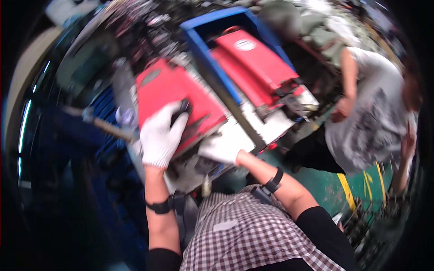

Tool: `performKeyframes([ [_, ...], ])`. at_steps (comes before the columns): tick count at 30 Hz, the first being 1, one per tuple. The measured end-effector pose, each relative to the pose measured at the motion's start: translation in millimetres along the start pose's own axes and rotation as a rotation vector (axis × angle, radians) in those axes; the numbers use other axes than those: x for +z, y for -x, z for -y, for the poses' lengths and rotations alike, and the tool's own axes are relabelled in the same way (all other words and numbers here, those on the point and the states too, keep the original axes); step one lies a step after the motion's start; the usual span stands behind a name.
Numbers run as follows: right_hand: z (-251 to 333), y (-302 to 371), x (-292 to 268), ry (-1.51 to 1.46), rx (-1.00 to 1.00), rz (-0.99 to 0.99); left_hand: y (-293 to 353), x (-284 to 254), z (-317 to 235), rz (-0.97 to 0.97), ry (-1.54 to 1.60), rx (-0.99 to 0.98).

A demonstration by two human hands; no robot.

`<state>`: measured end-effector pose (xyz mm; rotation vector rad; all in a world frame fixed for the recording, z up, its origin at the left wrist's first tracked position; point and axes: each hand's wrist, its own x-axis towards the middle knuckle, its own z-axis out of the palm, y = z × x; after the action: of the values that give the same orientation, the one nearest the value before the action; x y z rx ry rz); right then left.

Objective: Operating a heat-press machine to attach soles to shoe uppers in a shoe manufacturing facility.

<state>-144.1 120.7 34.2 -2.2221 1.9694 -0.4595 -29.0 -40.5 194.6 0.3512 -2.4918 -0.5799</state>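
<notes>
My left hand [160, 137], in a white knit glove, rests over the front left part of a red machine cover [169, 88]. Its thumb and forefinger close on a small black knob-like part [184, 107] at the cover's surface. My right hand [221, 149], gloved likewise, is low at the front edge of the same red machine, over a pale bench top [242, 133]. Motion blurs its fingers, and what they touch cannot be made out. Dark small parts [210, 166] lie just below that hand.
To the right, a second red machine [255, 63] sits beside a blue bin [217, 20]. A person in a grey printed shirt [368, 113] stands at the right, one arm by the bench. Blurred small parts [149, 22] heap at the back. Yellow lines [346, 192] mark the green floor.
</notes>
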Motion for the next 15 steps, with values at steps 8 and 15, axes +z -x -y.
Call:
performKeyframes([
  [8, -6.9, -120.6, 46.8, -0.118, 0.638, -0.293, -13.8, -38.0, 24.7, -0.379, -0.474, 0.189],
  [15, -29.0, -149.8, 56.4, -0.239, 0.690, -0.325, 102.8, -15.3, 53.2, -0.480, 0.065, 0.006],
])
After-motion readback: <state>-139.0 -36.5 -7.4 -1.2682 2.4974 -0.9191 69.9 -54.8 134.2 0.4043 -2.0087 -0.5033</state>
